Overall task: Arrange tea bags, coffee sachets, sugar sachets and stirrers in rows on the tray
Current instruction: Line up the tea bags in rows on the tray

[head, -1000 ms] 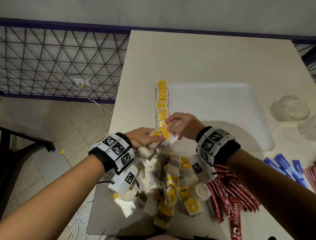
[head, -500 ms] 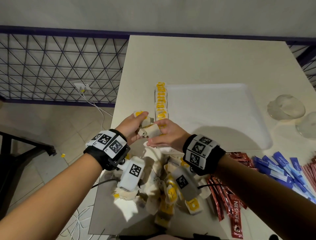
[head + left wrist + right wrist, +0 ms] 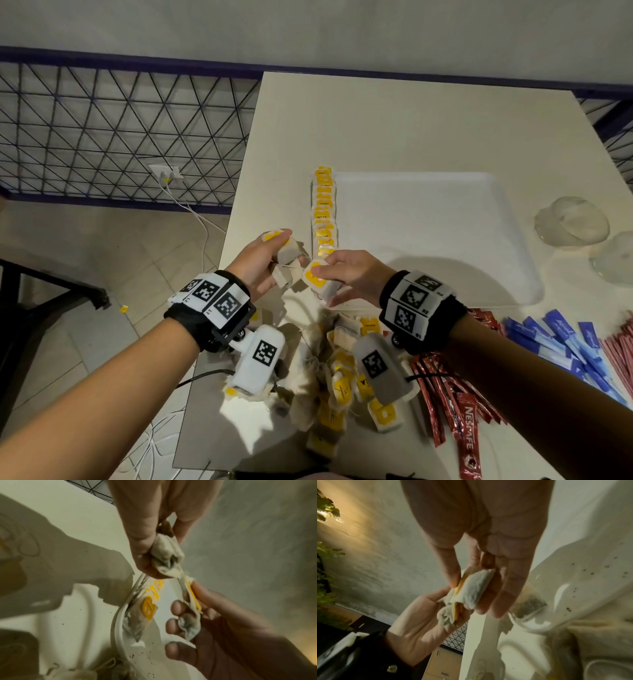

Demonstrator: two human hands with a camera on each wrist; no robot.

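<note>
My left hand (image 3: 265,262) is raised over the table's left side and grips a small bunch of tea bags (image 3: 286,251) with yellow tags; in the left wrist view the crumpled tea bags (image 3: 167,558) sit between thumb and fingers. My right hand (image 3: 342,274) pinches one tea bag (image 3: 317,279), shown as a white pouch (image 3: 471,588) in the right wrist view. Both hands meet just before the near left corner of the white tray (image 3: 445,240). A row of tea bags (image 3: 323,212) runs along the tray's left edge.
A loose pile of tea bags (image 3: 335,387) lies near me. Red coffee sachets (image 3: 452,401), blue sugar sachets (image 3: 561,339) and reddish stirrers (image 3: 621,346) lie at the right. Two clear plastic lids (image 3: 572,221) sit right of the tray. The table's left edge drops to the floor.
Both hands lifted back from the row's near end. The left hand rose holding its bunch of tea bags, and the right hand now pinches a single bag pulled apart from that bunch.
</note>
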